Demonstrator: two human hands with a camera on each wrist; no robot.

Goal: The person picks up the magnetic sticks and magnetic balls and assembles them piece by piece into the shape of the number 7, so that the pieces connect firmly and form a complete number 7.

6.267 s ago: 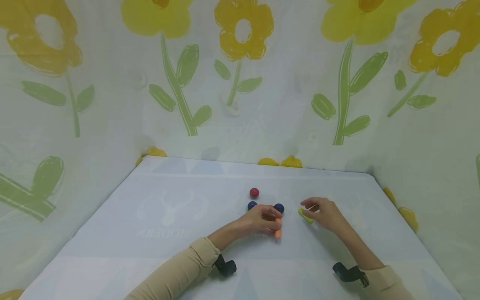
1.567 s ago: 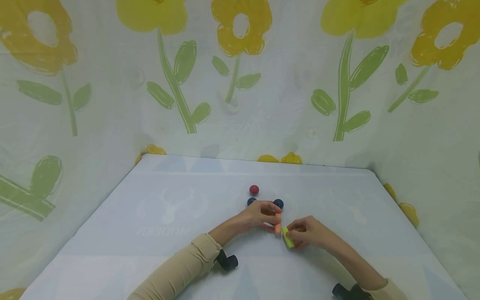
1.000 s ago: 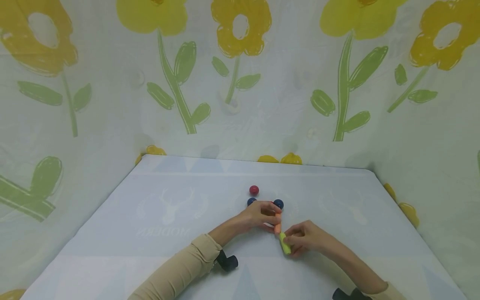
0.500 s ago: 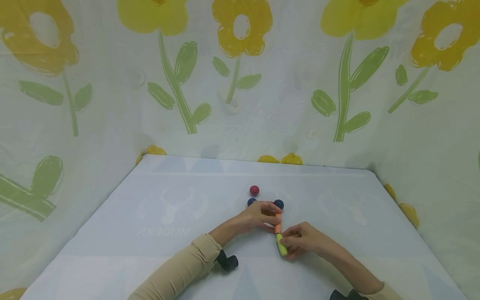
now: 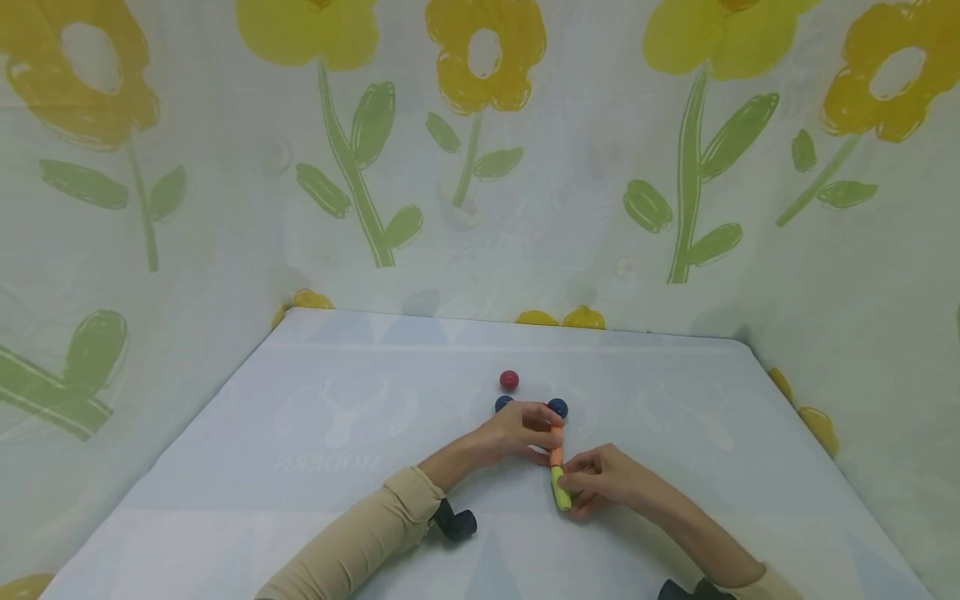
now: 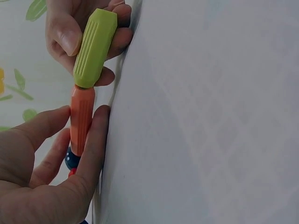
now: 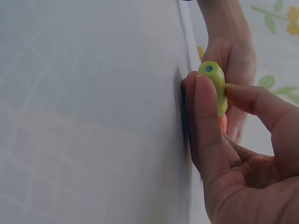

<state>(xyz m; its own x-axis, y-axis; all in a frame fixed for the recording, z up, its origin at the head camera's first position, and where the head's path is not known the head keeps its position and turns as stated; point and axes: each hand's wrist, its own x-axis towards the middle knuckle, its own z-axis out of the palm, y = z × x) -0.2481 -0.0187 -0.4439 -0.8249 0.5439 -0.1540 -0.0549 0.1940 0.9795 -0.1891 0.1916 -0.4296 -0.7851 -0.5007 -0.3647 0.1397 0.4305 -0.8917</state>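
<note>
My left hand [image 5: 508,435] pinches an orange toy building rod [image 6: 82,120] between thumb and fingers. My right hand [image 5: 613,479] pinches a yellow-green toy building rod [image 5: 562,490], thicker than the orange one. The two rods meet end to end, the yellow-green one nearer to me and slightly angled. At the orange rod's far end is a dark blue ball [image 5: 557,407]. A second blue ball [image 5: 504,403] shows beyond the left hand, and part of a red piece [image 6: 72,172] shows behind the left fingers. In the right wrist view the yellow-green rod [image 7: 215,86] has a dark spot in its end.
A red ball [image 5: 509,380] sits apart on the white table [image 5: 420,367], just past the blue balls. Behind the table and along its sides hangs a flower-print curtain [image 5: 570,192]. A black wrist camera [image 5: 454,522] hangs at the left cuff.
The right hand picked up the yellow-green rod at the right and brought it leftward and nearer. Its end then came against the orange rod, and its tilt lessened. The left hand stayed nearly still.
</note>
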